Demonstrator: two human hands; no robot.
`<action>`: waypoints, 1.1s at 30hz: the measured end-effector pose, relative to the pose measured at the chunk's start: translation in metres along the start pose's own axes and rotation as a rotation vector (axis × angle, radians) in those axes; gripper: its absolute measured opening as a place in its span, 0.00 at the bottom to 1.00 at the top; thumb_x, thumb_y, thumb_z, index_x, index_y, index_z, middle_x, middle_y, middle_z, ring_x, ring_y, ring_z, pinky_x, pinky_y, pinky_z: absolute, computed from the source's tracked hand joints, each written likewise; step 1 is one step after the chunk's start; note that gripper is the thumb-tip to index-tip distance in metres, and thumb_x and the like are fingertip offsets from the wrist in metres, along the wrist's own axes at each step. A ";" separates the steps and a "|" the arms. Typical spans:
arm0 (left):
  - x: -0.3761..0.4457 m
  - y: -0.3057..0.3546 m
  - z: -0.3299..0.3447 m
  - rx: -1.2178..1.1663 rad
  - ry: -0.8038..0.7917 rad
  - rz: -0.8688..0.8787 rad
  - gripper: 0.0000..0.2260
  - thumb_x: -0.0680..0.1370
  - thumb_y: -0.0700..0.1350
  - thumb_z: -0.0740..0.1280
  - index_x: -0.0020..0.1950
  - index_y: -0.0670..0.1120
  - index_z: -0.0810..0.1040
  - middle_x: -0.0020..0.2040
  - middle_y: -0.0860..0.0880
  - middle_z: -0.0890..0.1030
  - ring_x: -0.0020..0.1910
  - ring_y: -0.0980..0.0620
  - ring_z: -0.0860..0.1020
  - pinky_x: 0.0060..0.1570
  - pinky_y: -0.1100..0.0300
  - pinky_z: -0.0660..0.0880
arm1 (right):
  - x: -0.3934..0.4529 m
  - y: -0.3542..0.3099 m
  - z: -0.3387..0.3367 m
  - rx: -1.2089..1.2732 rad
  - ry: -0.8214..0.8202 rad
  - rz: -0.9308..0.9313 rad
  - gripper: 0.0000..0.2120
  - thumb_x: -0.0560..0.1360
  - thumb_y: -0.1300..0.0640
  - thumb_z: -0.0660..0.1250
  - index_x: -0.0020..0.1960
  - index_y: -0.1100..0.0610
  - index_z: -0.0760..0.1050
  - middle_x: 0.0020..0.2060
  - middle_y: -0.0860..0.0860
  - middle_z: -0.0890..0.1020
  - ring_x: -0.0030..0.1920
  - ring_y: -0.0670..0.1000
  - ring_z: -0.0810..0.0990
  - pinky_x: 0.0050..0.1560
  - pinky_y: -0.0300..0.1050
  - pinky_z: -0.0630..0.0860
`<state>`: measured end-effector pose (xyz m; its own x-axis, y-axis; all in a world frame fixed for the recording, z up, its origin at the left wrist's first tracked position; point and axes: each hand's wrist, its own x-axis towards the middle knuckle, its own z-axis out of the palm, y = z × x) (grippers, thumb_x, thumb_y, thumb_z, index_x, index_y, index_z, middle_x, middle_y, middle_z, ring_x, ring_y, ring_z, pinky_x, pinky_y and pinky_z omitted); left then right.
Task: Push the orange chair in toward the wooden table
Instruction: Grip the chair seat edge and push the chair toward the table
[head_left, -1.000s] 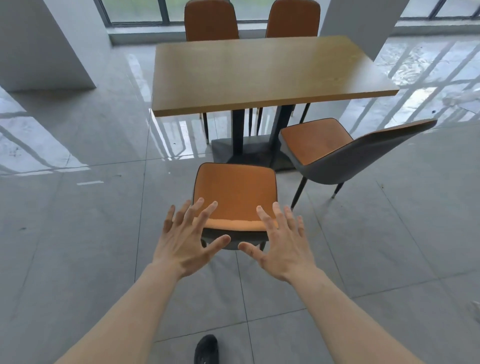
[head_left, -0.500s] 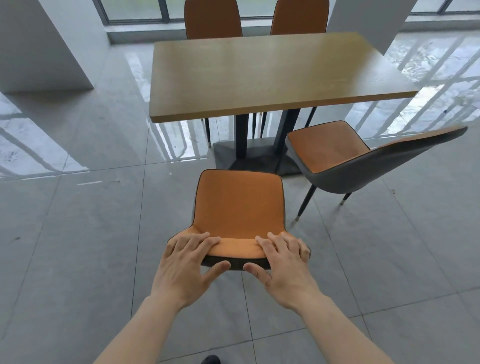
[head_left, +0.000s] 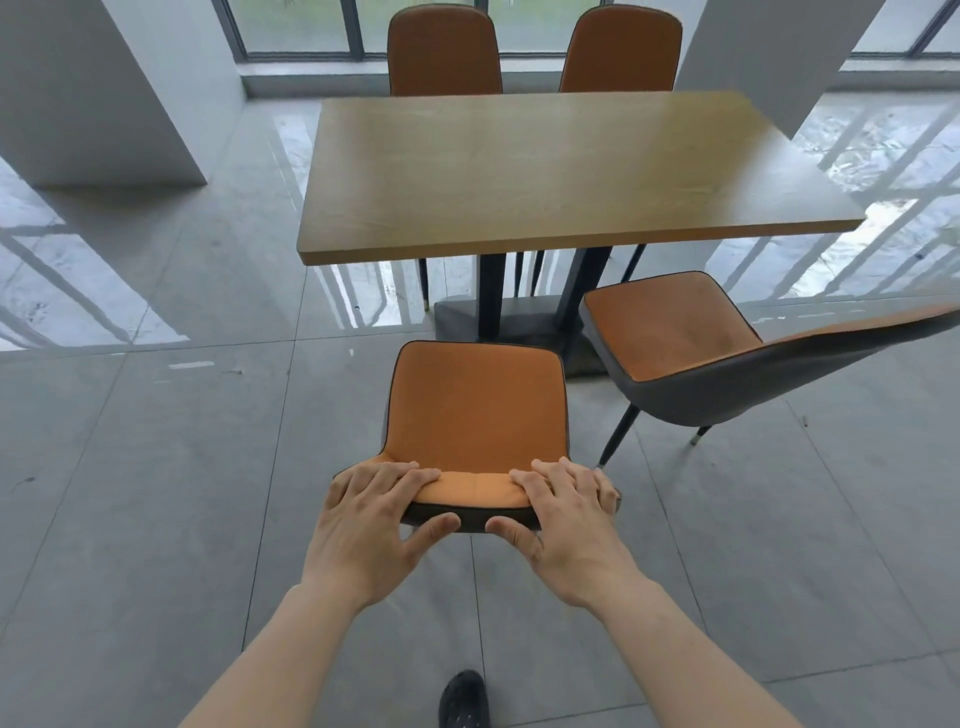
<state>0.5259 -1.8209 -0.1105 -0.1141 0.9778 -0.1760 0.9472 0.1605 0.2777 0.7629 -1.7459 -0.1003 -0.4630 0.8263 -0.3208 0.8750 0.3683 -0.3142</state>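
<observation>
Head view. Both hands grip the top edge of the backrest of the orange chair, which stands on the grey tiled floor in front of the wooden table's near edge, its seat not yet under the tabletop. Left hand and right hand: fingers curled over the backrest top, thumbs pressed against its dark rear face. A second orange chair stands angled to the right; two more sit at the far side. A black shoe appears below.

3 other chairs, grey tiled floor, black shoe.
</observation>
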 end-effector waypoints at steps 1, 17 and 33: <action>0.010 -0.001 -0.002 -0.001 0.000 0.000 0.33 0.75 0.78 0.45 0.74 0.64 0.65 0.72 0.62 0.69 0.71 0.54 0.64 0.73 0.51 0.58 | 0.010 0.001 -0.004 -0.003 0.002 -0.002 0.37 0.77 0.25 0.46 0.79 0.43 0.60 0.79 0.47 0.63 0.79 0.55 0.51 0.77 0.57 0.44; 0.171 -0.022 -0.030 -0.035 0.035 -0.025 0.34 0.75 0.78 0.45 0.73 0.63 0.67 0.72 0.60 0.70 0.71 0.52 0.63 0.72 0.51 0.56 | 0.164 0.016 -0.064 -0.021 -0.016 0.009 0.37 0.76 0.24 0.45 0.77 0.43 0.62 0.73 0.46 0.68 0.75 0.54 0.57 0.77 0.60 0.51; 0.156 0.007 -0.025 -0.040 0.041 -0.100 0.34 0.73 0.79 0.44 0.71 0.64 0.69 0.69 0.59 0.73 0.71 0.51 0.66 0.72 0.49 0.60 | 0.152 0.037 -0.072 0.010 -0.042 -0.042 0.32 0.79 0.28 0.52 0.77 0.44 0.63 0.73 0.46 0.67 0.78 0.55 0.55 0.78 0.59 0.50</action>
<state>0.5074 -1.6642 -0.1126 -0.2200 0.9612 -0.1663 0.9179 0.2617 0.2982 0.7355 -1.5759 -0.0964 -0.5051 0.7913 -0.3444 0.8532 0.3977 -0.3375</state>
